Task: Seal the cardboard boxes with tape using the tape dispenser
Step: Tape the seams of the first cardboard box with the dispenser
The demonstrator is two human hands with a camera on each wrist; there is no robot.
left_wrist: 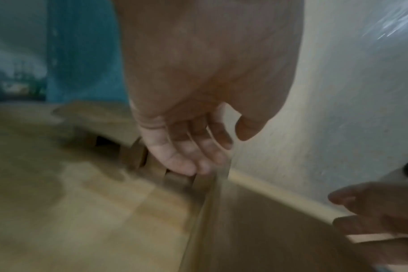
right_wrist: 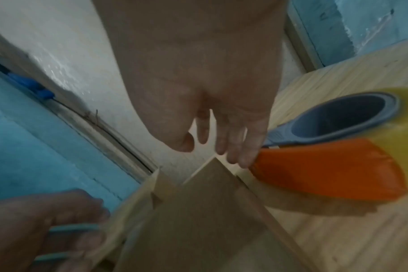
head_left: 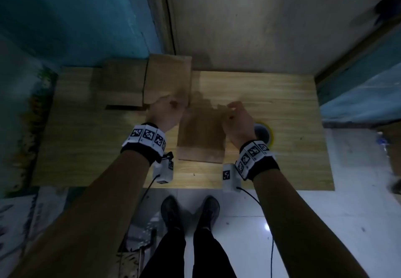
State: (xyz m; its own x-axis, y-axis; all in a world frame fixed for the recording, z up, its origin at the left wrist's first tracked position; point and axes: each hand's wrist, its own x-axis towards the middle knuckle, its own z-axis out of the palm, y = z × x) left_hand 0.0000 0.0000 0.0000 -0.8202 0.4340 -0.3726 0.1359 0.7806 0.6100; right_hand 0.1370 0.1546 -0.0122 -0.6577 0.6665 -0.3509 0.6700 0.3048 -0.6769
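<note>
A brown cardboard box (head_left: 200,134) stands in the middle of the wooden table (head_left: 271,95), between my two hands. My left hand (head_left: 167,112) hovers at its far left corner with relaxed fingers (left_wrist: 186,162) close to the box's edge (left_wrist: 256,230); whether they touch it is blurred. My right hand (head_left: 236,117) is over the far right corner of the box (right_wrist: 198,211), fingers (right_wrist: 242,152) hanging loose and holding nothing. The tape dispenser (right_wrist: 326,165), orange and blue with a yellowish tape roll, lies on the table just right of that hand, partly hidden under my wrist (head_left: 263,135).
More cardboard boxes (head_left: 123,84) lie at the table's back left, one (head_left: 168,80) leaning on the grey wall. A blue wall stands to the left. The table's near edge is at my feet, with cables hanging from my wrists.
</note>
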